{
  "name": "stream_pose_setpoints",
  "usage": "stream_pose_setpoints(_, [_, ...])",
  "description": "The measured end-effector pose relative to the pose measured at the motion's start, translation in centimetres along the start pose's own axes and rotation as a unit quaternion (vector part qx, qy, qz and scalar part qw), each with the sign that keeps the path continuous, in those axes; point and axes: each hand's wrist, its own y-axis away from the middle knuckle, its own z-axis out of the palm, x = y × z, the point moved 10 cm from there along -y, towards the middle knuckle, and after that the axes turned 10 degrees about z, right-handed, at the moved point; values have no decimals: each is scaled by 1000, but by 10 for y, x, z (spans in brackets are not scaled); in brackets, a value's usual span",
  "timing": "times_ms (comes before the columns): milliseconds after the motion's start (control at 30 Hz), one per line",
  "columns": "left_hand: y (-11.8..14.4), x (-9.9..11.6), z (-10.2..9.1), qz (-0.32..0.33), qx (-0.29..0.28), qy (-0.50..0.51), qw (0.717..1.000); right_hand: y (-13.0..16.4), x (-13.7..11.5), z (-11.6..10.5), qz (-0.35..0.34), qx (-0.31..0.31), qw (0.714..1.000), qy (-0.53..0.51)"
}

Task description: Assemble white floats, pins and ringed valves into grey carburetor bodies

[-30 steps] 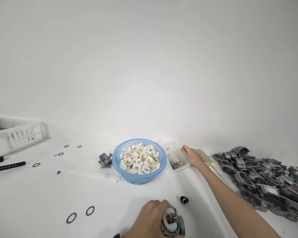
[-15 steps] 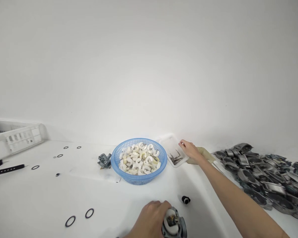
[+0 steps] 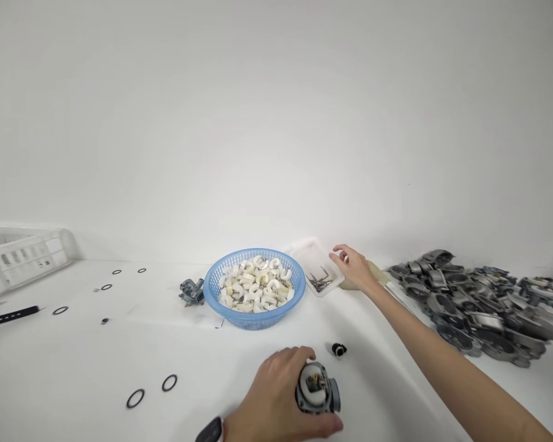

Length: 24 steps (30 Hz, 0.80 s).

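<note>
Left hand [image 3: 276, 399] grips carburetor body [image 3: 317, 393]; right hand [image 3: 356, 269] – fingers loose – over pin tray [image 3: 304, 253].

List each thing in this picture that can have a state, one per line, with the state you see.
Left hand: closed round the carburettor.
Carburettor: held on the table, open side up.
Right hand: reaching at the tray's edge, fingers bent.
Tray: tilted, pins gathered at its near end.
Basket: upright, full of white curved pieces.
Metal housings: heaped loose on the right.
O-rings: lying flat, scattered.
</note>
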Motion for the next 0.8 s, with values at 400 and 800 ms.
stream_pose_setpoints(400, [-8, 25, -20, 79, -9, -19, 997, 214, -63, 29, -187, -239, 928, -218])
stream_pose_setpoints(800, [-9, 24, -16, 76, -23, -43, 996, 216, -48, 40, -156, -235, 918, -278])
